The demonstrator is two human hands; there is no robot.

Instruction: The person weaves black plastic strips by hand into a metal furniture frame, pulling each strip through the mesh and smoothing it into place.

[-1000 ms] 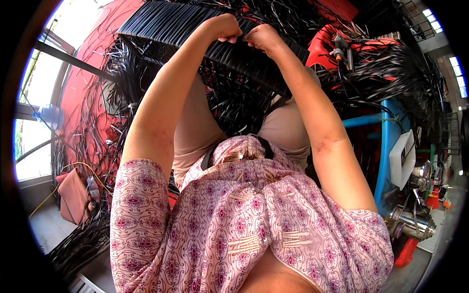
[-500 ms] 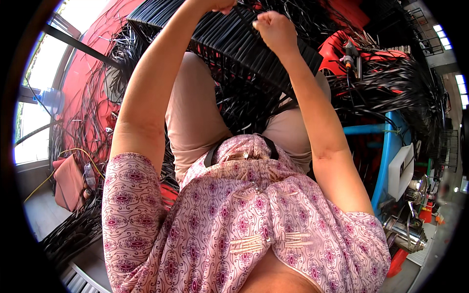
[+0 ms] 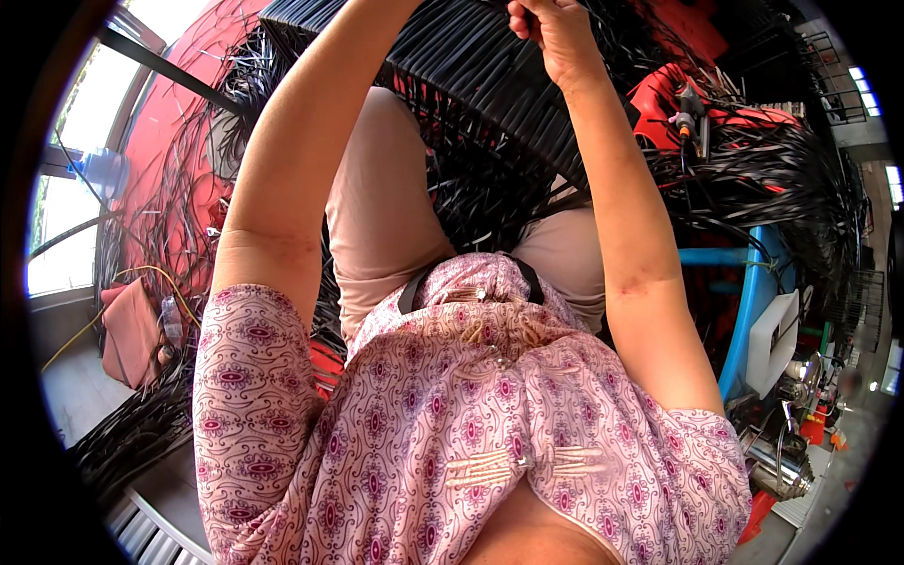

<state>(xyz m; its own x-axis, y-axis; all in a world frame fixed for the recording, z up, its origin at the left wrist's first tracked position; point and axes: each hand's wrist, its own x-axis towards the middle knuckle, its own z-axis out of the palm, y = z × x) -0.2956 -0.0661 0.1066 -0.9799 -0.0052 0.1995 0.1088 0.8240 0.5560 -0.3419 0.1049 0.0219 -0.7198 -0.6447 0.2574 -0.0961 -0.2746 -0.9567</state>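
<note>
Across my knees rests a black panel (image 3: 471, 71) closely woven from flat plastic strips, its loose strip ends hanging below the near edge. Above its far part, my right hand (image 3: 557, 36) is closed, thumb and fingers pinched together at the top edge of the picture. A dark bit shows by its fingertips, too small to make out. My left forearm (image 3: 320, 113) reaches up over the panel's left part, and the hand itself lies beyond the upper edge. Loose black strips (image 3: 471, 207) pile up between my legs.
To the right, a corded hand tool (image 3: 692, 108) lies on a red surface (image 3: 654, 113) beside heaps of black strips (image 3: 763, 169). A blue frame (image 3: 753, 282) with a white tray (image 3: 774, 344) stands nearer. On the left are a water bottle (image 3: 102, 172) and a pinkish bag (image 3: 130, 334).
My left hand has moved up out of the picture. My right hand has risen toward the top edge and turned, fingers now pinched. The view has shifted slightly.
</note>
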